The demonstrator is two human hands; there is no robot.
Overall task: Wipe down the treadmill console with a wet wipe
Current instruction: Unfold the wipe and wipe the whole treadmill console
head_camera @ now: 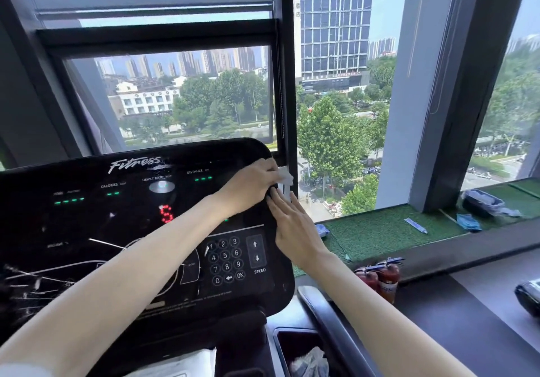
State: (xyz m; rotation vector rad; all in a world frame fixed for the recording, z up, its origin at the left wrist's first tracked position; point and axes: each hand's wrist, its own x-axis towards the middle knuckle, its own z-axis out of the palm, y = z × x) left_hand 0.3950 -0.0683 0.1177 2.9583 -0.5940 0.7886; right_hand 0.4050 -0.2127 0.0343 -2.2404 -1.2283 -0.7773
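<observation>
The black treadmill console (125,224) fills the lower left, with lit green readouts, a red digit and a number keypad. My left hand (251,184) reaches across it to the upper right edge and holds a white wet wipe (285,174) against the rim. Just below, my right hand (293,226) lies flat with straight fingers on the console's right edge. Most of the wipe is hidden under my left fingers.
A window frame post (285,84) stands right behind the console's corner. A green-turf sill (388,230) to the right carries a small tube, blue cloths and a dark tray. Two red fire extinguishers (380,277) stand below it. A cup holder (306,353) holds crumpled plastic.
</observation>
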